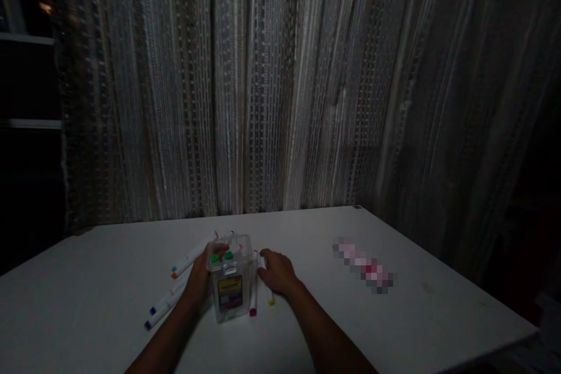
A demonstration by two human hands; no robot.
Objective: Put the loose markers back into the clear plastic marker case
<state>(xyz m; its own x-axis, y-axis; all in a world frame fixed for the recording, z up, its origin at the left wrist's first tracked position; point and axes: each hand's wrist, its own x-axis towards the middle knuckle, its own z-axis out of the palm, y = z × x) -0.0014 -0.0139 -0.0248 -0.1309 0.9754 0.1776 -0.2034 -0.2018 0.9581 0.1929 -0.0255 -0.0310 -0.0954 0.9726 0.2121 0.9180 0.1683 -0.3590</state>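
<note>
A clear plastic marker case [246, 286] with a printed label on its front stands upright on the table. Two green marker ends [221, 258] show inside it near the top. My left hand [202, 272] is wrapped round the case's left and far side, its fingers partly seen behind the top. To the right of the case, my right hand [278, 270] has its fingers closed on a white marker with a yellow end [269, 295]. Between that hand and the case lies a white marker with a red end [253, 295].
On the white table [109, 304], several white markers lie left of the case, among them an orange-ended one [186, 266] and a purple-ended one [162, 312]. A pixelated pink item [363, 265] lies to the right. Behind the table hangs a patterned curtain [263, 82].
</note>
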